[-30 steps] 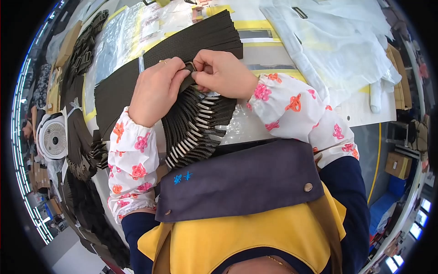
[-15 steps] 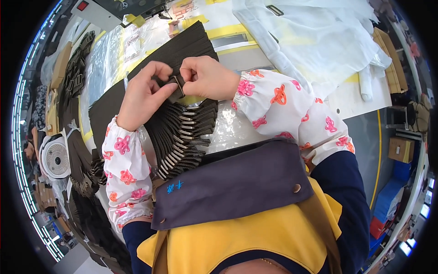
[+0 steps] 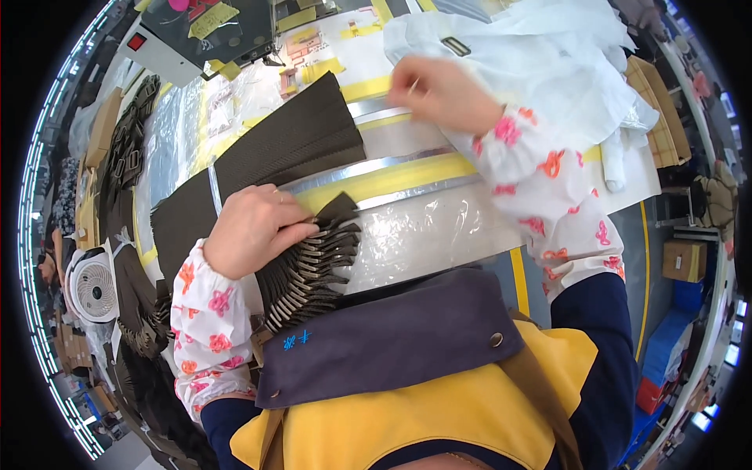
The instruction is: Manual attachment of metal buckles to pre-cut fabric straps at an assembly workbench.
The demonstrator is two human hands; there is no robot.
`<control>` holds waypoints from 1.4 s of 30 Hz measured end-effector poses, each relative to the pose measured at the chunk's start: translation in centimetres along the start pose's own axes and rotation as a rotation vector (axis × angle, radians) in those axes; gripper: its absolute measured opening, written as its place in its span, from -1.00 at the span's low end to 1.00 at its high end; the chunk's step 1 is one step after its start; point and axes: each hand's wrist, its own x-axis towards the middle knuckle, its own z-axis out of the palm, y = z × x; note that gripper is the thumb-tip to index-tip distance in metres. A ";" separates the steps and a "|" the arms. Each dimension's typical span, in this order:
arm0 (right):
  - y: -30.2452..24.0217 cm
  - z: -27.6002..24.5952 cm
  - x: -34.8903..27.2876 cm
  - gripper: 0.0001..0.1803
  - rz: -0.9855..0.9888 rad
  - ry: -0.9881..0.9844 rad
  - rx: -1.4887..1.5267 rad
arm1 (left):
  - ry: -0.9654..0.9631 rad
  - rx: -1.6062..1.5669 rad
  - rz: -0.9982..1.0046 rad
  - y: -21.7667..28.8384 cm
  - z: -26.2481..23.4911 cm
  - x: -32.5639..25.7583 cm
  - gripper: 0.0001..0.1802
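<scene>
My left hand (image 3: 262, 223) is closed, thumb and fingers pinching the end of a dark brown webbing strap (image 3: 338, 210) at the top of a fanned pile. Below it, the stacked strap ends (image 3: 309, 270) overlap in a row, with shiny metal-looking pieces along them. Beyond that hand lies a thick bundle of the same webbing (image 3: 290, 133), a white band (image 3: 215, 189) around it. My right hand (image 3: 446, 94) is up over the far right of the table, apart from the straps. Its fingers look curled but are smeared by motion.
White cloth (image 3: 533, 70) with a dark buckle (image 3: 455, 47) on it covers the far right. A grey machine (image 3: 196, 35) stands at the far left. Plastic sheeting and metal strips (image 3: 415, 190) lie on the table. A white fan (image 3: 94, 288) and more dark straps (image 3: 129, 149) are at left.
My right hand has left the strap piece both hands were holding and swung right and away. My left hand has come down nearer to me, onto the fanned pile.
</scene>
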 end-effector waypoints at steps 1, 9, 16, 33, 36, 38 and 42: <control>2.1 -1.9 1.2 -0.87 -0.079 0.152 -0.254 | 0.010 0.008 -0.007 0.0 -0.2 -0.2 -0.83; 10.3 -6.6 5.1 -0.67 0.417 0.054 -0.767 | 0.128 0.160 -0.241 -0.1 2.7 2.1 -0.75; 9.7 -7.2 5.8 -0.79 0.312 0.026 -0.742 | 0.405 0.286 -0.179 0.6 2.8 2.4 -0.63; -2.2 1.4 -2.6 -0.81 0.356 -0.053 0.503 | 0.434 0.385 -0.140 -0.5 4.0 2.0 -0.82; -2.5 2.3 -2.8 -0.81 0.390 -0.063 0.610 | 0.345 0.382 -0.064 -1.0 4.1 2.4 -0.97; -2.8 3.0 -2.9 -0.82 0.364 -0.025 0.728 | 0.409 0.240 -0.088 -1.6 3.4 2.8 -0.95; -3.3 4.4 -2.8 -0.82 0.404 -0.064 0.814 | 0.506 -0.198 -0.217 -2.0 3.0 1.7 -0.88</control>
